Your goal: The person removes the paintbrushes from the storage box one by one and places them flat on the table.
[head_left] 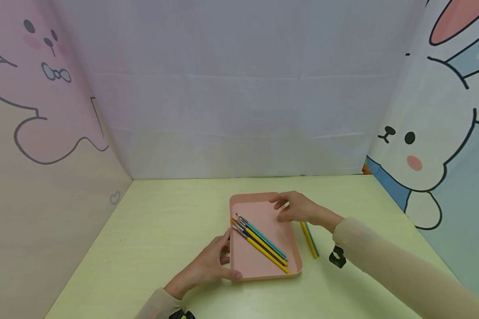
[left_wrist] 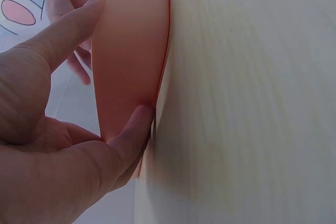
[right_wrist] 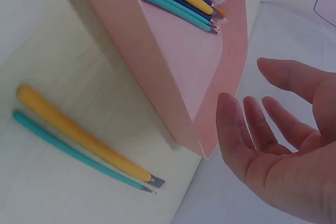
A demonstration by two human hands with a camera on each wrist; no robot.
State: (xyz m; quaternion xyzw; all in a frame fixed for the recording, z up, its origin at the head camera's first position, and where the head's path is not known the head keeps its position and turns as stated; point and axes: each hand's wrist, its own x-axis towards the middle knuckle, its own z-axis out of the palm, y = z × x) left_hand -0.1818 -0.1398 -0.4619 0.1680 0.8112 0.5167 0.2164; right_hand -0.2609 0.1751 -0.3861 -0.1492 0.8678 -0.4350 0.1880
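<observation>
A light yellow table [head_left: 163, 217] holds a pink tray [head_left: 245, 263] with paintbrushes [head_left: 262, 243] in it.
The left wrist view shows only the tray's outside wall, so its inside is hidden there. The left hand [head_left: 211, 263] grips the tray's near left corner. The right hand [head_left: 297, 208] hangs over the far right part, fingers spread, holding nothing. In the tray, yellow, dark blue and teal handles overlap too much to count. Just right of it lie a yellow paintbrush [right_wrist: 84, 132] and a teal stick [right_wrist: 77, 155]; the right wrist hides their tops from the head view.
</observation>
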